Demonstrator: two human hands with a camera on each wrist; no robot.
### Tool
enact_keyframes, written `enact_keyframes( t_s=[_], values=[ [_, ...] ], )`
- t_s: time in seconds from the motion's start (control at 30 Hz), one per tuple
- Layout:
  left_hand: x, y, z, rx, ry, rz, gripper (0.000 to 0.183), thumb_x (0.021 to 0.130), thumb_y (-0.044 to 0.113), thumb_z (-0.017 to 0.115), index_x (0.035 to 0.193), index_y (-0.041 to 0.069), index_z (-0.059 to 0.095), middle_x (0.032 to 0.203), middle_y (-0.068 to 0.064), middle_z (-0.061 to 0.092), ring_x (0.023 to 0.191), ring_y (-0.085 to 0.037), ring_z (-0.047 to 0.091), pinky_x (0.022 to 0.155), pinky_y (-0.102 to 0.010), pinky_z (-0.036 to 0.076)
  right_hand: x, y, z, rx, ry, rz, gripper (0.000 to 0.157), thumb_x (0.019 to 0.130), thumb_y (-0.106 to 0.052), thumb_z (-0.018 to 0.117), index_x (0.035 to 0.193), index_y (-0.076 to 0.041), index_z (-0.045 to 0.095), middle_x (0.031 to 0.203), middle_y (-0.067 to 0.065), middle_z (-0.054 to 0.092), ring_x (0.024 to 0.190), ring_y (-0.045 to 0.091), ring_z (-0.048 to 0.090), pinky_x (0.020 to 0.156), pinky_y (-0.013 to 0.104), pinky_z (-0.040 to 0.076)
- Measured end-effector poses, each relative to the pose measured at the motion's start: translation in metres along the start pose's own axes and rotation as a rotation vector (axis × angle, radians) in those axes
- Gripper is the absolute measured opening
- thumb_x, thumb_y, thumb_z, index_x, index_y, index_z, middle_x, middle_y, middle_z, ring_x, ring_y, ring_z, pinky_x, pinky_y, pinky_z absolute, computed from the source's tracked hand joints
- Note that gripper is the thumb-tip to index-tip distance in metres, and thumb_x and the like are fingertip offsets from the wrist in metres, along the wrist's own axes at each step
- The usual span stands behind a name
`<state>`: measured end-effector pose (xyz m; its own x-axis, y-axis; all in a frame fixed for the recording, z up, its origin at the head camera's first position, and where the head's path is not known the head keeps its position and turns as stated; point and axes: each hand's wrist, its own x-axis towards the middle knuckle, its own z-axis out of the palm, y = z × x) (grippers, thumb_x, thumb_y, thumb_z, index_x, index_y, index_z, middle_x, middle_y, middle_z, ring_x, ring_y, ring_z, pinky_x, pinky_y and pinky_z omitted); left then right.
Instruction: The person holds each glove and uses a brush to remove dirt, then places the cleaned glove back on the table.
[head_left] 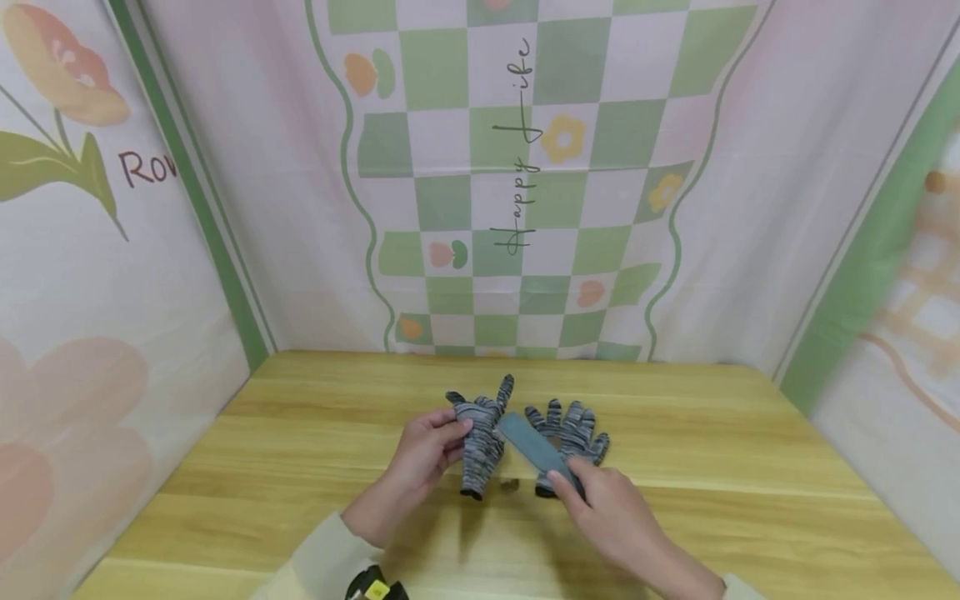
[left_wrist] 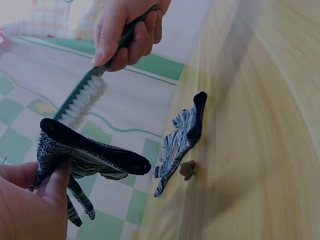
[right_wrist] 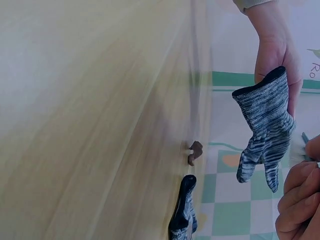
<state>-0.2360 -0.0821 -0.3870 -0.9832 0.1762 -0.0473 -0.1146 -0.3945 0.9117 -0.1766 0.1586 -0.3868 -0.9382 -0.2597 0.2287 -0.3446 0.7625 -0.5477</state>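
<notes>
My left hand (head_left: 427,454) pinches a grey-and-black knitted glove (head_left: 480,450) by its side and holds it above the table. In my right hand (head_left: 611,504) is a green-handled brush (head_left: 536,446) with white bristles (left_wrist: 85,100), gripped by its handle. The bristle side faces the held glove, close to its edge; whether they touch I cannot tell. A second glove (head_left: 573,433) of the same knit lies on the table, partly behind the brush, with a brownish patch on it. Beside it sits a small brown lump (left_wrist: 187,170).
The wooden table (head_left: 300,433) ends at a patterned fabric backdrop (head_left: 435,67), with more fabric at both sides. At the near edge, by the left sleeve (head_left: 322,558), is a black object with a yellow part (head_left: 377,590).
</notes>
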Motion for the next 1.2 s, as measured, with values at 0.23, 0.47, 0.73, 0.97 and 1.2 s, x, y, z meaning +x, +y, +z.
enact_keyframes(
  t_s=[0.23, 0.47, 0.73, 0.97, 1.2],
  values=[
    [0.001, -0.003, 0.001, -0.001, 0.005, -0.002, 0.022, 0.091, -0.006, 0.059, 0.112, -0.014, 0.056, 0.088, -0.006, 0.066, 0.075, -0.012, 0.065, 0.073, -0.024, 0.057, 0.0, 0.0, 0.007, 0.024, -0.054, -0.002, 0.032, 0.101, -0.041, 0.051, 0.078, -0.018, 0.05, 0.054, -0.009, 0.037, 0.044, 0.003, 0.027, 0.041, 0.019, 0.03],
    [0.002, -0.006, 0.003, -0.01, 0.006, 0.005, 0.025, 0.091, -0.006, 0.059, 0.114, -0.015, 0.055, 0.089, -0.007, 0.067, 0.076, -0.013, 0.066, 0.074, -0.025, 0.058, -0.005, 0.005, 0.014, 0.01, -0.054, 0.017, 0.03, 0.1, -0.042, 0.051, 0.081, -0.018, 0.052, 0.054, -0.009, 0.038, 0.043, 0.003, 0.029, 0.039, 0.02, 0.03],
    [0.004, -0.005, 0.005, -0.015, 0.025, -0.004, 0.032, 0.092, -0.004, 0.059, 0.12, -0.016, 0.051, 0.092, -0.008, 0.068, 0.079, -0.014, 0.067, 0.076, -0.025, 0.057, -0.01, 0.014, 0.016, -0.161, -0.073, 0.022, 0.028, 0.096, -0.035, 0.061, 0.09, -0.008, 0.064, 0.068, -0.002, 0.057, 0.059, 0.015, 0.054, 0.053, 0.032, 0.049],
    [0.006, -0.003, 0.003, -0.005, 0.03, 0.006, 0.031, 0.092, -0.002, 0.061, 0.119, -0.015, 0.052, 0.091, -0.007, 0.069, 0.078, -0.014, 0.068, 0.076, -0.027, 0.058, -0.008, 0.016, 0.0, -0.146, -0.046, 0.086, 0.025, 0.098, -0.034, 0.058, 0.083, -0.014, 0.058, 0.058, -0.006, 0.045, 0.048, 0.009, 0.039, 0.044, 0.024, 0.036],
    [0.004, -0.006, 0.005, 0.022, -0.003, -0.004, 0.029, 0.092, -0.002, 0.061, 0.118, -0.013, 0.054, 0.091, -0.006, 0.069, 0.078, -0.013, 0.068, 0.076, -0.027, 0.058, -0.004, 0.004, -0.003, -0.036, -0.014, -0.002, 0.03, 0.1, -0.038, 0.053, 0.079, -0.018, 0.05, 0.054, -0.009, 0.039, 0.044, 0.004, 0.029, 0.042, 0.02, 0.031]
  ],
)
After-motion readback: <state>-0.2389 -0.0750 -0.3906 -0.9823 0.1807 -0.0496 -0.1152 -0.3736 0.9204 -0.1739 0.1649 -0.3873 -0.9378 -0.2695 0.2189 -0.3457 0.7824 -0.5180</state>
